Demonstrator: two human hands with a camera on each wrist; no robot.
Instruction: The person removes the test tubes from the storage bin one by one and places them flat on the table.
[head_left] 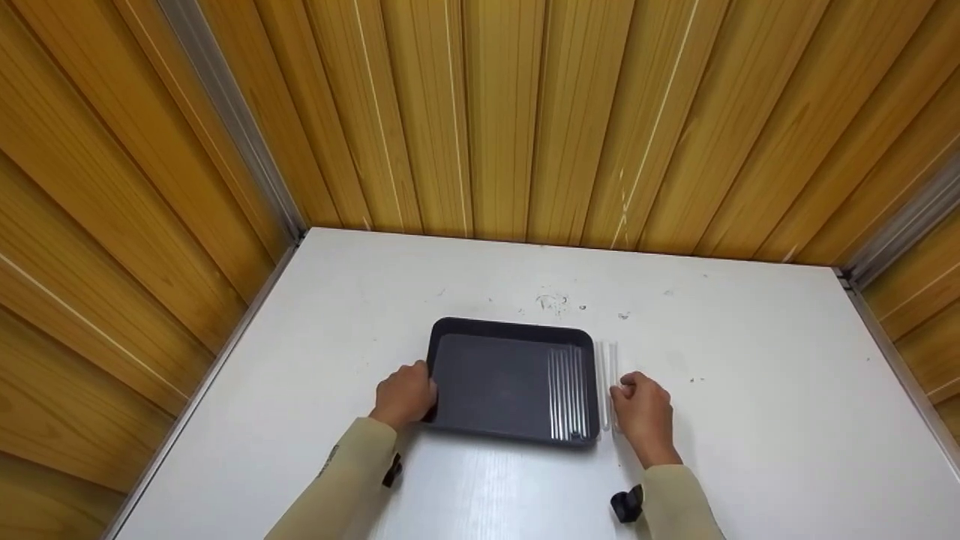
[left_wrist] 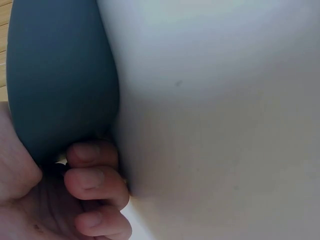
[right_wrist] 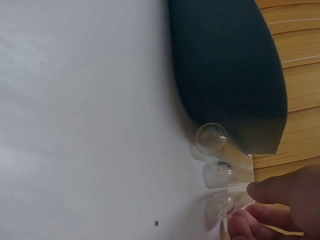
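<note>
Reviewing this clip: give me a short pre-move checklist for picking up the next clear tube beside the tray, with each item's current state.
1. Left hand steadies the tray: ok, its fingers curl at the tray's left edge.
2. Right hand at the loose tubes: ok, fingertips touch them on the table right of the tray.
3. One tube singled out and pinched: cannot tell; the right wrist view shows three tube ends side by side, the fingers just beside them.
4. Free space in the tray: ok, the tubes in the tray fill only its right side.
5. Tubes in the tray lie parallel: ok.
</note>
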